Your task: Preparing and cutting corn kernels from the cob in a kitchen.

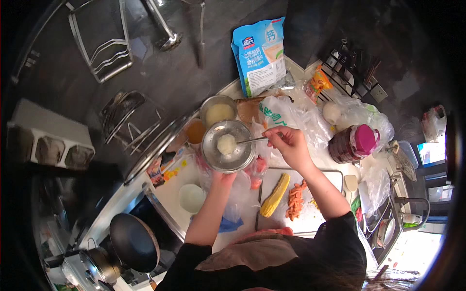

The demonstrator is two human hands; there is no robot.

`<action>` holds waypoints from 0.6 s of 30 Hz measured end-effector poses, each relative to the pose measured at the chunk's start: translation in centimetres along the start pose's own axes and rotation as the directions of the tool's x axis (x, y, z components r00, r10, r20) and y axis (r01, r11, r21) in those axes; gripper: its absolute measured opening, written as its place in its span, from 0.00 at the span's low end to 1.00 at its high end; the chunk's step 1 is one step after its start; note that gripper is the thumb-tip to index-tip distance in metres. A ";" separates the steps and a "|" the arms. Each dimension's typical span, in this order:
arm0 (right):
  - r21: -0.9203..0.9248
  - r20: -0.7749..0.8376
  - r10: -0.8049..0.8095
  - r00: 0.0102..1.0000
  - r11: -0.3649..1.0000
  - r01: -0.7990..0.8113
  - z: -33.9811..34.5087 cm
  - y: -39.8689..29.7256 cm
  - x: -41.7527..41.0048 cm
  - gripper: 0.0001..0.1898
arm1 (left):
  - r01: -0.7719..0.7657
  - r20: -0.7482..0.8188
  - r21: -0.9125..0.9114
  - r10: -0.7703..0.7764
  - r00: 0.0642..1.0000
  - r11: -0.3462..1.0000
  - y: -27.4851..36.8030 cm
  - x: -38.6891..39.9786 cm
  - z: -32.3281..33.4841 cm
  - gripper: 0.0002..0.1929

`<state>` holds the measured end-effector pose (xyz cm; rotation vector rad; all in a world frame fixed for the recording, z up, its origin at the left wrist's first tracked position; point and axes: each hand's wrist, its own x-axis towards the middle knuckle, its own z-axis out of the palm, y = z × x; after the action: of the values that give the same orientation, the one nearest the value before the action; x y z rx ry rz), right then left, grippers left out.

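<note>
My left hand [222, 178] supports a stainless steel bowl [238, 160] from below, and only part of that hand shows. A pale, whitish lump of food [227, 144] lies in the bowl or on the end of the utensil; I cannot tell which. In my right hand [289, 145] is the thin metal handle [253, 139] of that utensil, reaching over the bowl. Behind the bowl stands another metal bowl [220, 112] with pale yellow contents. To the right of my left forearm, a cutting board [269, 174] carries a stripped corn cob [275, 195] and sliced sausage [295, 200].
A blue cereal bag [258, 58] stands against the wall. Plastic bags [302, 120] and a jar with a purple lid [351, 144] crowd the right. A pale green bowl [192, 198] sits left of my forearm. A frying pan [133, 242] is at lower left, a sink faucet [415, 200] at right.
</note>
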<state>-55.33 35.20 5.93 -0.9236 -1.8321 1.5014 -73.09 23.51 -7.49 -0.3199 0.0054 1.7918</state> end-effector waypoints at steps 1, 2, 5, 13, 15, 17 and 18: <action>-0.020 0.023 0.014 1.000 1.000 -0.014 0.3 -0.5 -1.3 0.10 | -0.020 0.009 0.017 0.020 1.000 1.000 0.0 -1.8 0.0 0.22; 0.014 0.042 0.007 0.999 1.000 -0.008 0.9 -0.8 -2.7 0.09 | -0.038 -0.008 0.058 0.039 0.999 0.998 0.1 -3.9 0.0 0.23; 0.085 0.130 0.005 0.992 0.996 -0.016 3.8 -2.2 -6.3 0.09 | -0.110 0.040 0.041 0.109 0.993 0.993 1.2 -10.5 0.7 0.24; 0.112 0.449 -0.072 0.891 0.993 0.024 17.9 -6.2 -13.8 0.10 | -0.470 -0.043 -0.009 0.469 0.882 0.883 7.6 -30.9 -3.1 0.23; 0.203 0.511 -0.090 0.855 0.979 -0.018 23.2 -5.6 -15.1 0.10 | -0.561 -0.022 -0.021 0.560 0.828 0.828 9.8 -35.3 -2.7 0.24; 0.229 0.581 -0.092 0.809 0.972 -0.054 28.6 -5.5 -16.3 0.10 | -0.658 0.001 -0.026 0.659 0.752 0.752 12.6 -39.2 -2.4 0.24; 0.219 0.615 -0.107 0.781 0.975 -0.038 31.2 -5.4 -16.7 0.11 | -0.716 0.017 0.049 0.716 0.698 0.696 14.4 -41.2 -2.4 0.23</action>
<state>-71.20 3.12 5.06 -0.2771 -2.0333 2.1135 -77.72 -19.72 -3.19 -0.3031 0.2087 2.5757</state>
